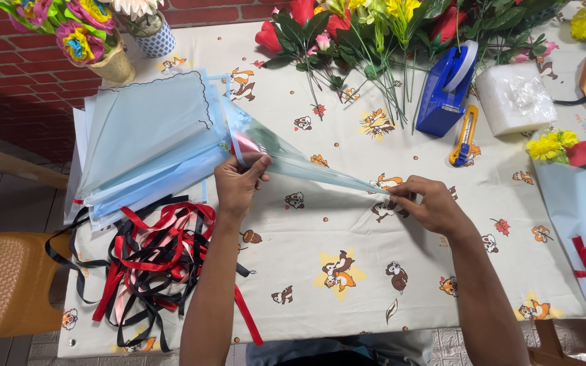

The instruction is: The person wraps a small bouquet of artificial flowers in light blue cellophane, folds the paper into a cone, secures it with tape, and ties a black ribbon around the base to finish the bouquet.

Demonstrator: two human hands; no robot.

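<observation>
Your left hand (237,184) is raised, fingers curled and thumb pressed in a grip, while your right hand (430,205) pinches with its fingertips, both forearms extended forward.

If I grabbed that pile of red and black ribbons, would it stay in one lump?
Probably not. The ribbons lie in loose, tangled loops, so they look floppy and light. Several ends already hang over the table edge, so strands would likely dangle and snag each other.
</observation>
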